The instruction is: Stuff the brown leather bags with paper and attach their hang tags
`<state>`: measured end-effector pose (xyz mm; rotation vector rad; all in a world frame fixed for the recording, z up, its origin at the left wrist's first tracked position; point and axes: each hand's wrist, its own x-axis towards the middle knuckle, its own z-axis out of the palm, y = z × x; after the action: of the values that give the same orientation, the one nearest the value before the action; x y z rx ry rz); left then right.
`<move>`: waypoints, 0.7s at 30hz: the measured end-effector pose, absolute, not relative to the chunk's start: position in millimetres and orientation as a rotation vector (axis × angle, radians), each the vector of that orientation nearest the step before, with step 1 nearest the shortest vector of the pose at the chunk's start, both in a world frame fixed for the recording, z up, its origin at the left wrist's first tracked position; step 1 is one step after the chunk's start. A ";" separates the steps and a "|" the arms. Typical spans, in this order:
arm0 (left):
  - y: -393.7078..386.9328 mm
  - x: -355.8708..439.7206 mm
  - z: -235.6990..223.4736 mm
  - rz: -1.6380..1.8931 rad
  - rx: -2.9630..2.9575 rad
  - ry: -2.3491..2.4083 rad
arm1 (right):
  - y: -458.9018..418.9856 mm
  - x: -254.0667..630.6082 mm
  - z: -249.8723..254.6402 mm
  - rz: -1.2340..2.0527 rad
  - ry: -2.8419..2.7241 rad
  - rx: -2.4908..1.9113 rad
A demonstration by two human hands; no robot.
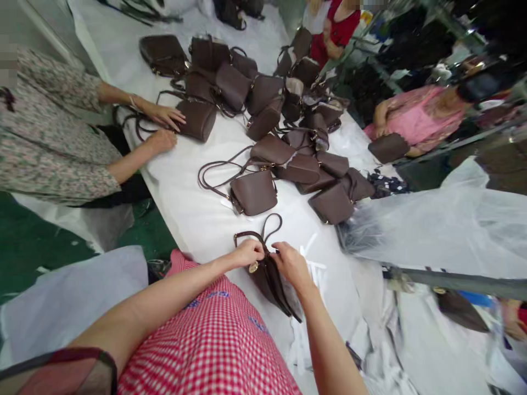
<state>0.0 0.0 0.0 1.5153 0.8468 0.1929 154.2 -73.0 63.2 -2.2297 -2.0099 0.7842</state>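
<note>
Remotely, I am facing a white-covered surface (171,192) that is carrying many brown shoulder bags (234,86). The nearest bag (263,282) is resting on the close side, apart from the others. My left hand (250,253) is pinching its top; my right hand (291,267) is touching it opposite, but I cannot tell its grip. A round gold charm (253,267) is showing beside my left hand.

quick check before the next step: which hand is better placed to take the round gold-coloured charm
Left, most likely: the left hand is close beside the round gold-coloured charm, while the right hand is across the dark-brown leather-look bag.
</note>
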 end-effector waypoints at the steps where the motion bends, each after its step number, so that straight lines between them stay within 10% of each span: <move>1: 4.2 -2.7 3.5 0.210 1.530 0.839 | -71.8 156.7 63.9 0.819 -1.994 -2.163; 21: 12.2 -10.1 12.1 0.429 0.783 0.730 | -51.7 149.2 41.2 1.130 -1.689 -1.635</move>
<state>-10.1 12.2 12.1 0.7834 0.7301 0.4292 149.2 -51.7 41.2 -1.6351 -1.6893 1.1299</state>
